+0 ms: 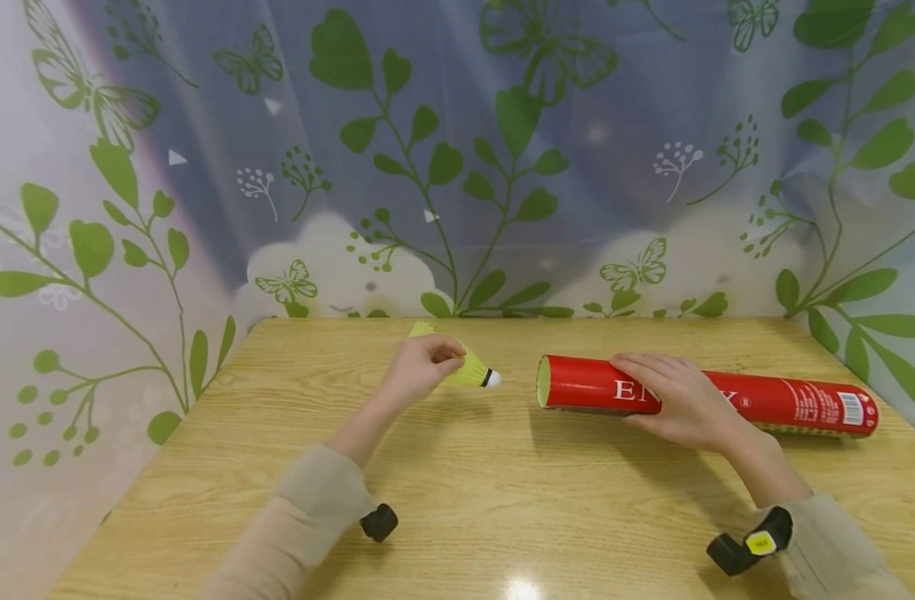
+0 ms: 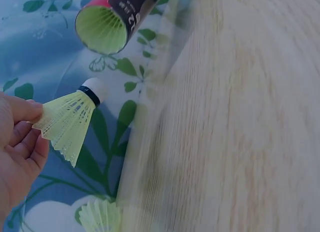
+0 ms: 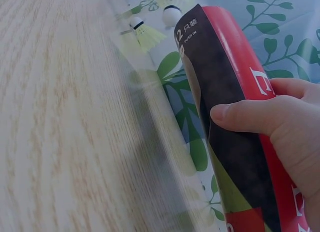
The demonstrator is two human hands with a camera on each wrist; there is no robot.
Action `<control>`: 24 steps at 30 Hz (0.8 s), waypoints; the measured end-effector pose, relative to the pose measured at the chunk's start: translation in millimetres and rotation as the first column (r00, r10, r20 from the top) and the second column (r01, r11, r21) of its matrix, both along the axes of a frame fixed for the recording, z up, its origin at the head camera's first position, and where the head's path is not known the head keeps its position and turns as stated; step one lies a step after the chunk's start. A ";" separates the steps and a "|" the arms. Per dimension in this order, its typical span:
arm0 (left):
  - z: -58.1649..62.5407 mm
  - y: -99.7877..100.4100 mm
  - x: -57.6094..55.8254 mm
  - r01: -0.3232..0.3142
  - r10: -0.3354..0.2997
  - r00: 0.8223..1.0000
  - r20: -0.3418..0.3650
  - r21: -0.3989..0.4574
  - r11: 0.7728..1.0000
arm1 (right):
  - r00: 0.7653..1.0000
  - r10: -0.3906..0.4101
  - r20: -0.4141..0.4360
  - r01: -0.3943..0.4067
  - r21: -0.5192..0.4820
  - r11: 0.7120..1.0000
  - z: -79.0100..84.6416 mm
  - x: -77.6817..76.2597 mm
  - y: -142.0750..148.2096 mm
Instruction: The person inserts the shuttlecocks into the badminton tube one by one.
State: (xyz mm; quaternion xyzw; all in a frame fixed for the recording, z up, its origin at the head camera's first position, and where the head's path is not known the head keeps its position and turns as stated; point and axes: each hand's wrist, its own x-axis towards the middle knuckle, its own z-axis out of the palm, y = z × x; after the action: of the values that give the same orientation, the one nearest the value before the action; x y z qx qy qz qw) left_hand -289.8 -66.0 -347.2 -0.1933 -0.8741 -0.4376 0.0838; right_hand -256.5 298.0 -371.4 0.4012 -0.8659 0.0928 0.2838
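Observation:
My left hand [image 1: 420, 367] pinches a yellow shuttlecock [image 1: 468, 369] by the edge of its skirt, between thumb and fingers. The white cork, with a black band, points right toward the mouth of a red tube [image 1: 772, 400], apart from it. My right hand [image 1: 682, 402] grips this tube around its left half, thumb on the near side. In the left wrist view the tube's mouth [image 2: 101, 29] faces the shuttlecock, with ribbed yellow-green showing inside. A second shuttlecock [image 2: 101, 217] shows partly at the bottom of that view; the right wrist view also has a shuttlecock [image 3: 145, 34] beyond the tube.
Both hands are over a light wooden table [image 1: 457, 500]. A curtain [image 1: 457, 167] printed with green leaves and butterflies hangs along its back edge and the left side. A black wrist camera [image 1: 378, 522] is at the left cuff, another camera [image 1: 750, 542] at the right.

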 end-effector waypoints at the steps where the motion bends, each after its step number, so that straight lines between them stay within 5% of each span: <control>1: -0.2 2.1 1.0 0.007 -0.007 1.000 -0.005 0.014 1.000 | 1.000 0.001 -0.001 -0.001 0.001 1.000 0.2 -0.1 -0.1; 24: -10.8 50.4 16.9 0.130 -0.123 0.991 -0.043 0.214 0.968 | 0.999 0.039 -0.028 -0.039 -0.016 0.999 0.8 -0.2 -0.8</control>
State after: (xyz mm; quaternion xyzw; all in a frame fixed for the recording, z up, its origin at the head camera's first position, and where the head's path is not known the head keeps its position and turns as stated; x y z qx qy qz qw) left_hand -272.9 -15.6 -358.0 -0.2448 -0.8059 -0.5316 0.0893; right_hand -256.7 297.2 -370.6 0.4168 -0.8532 0.0998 0.2972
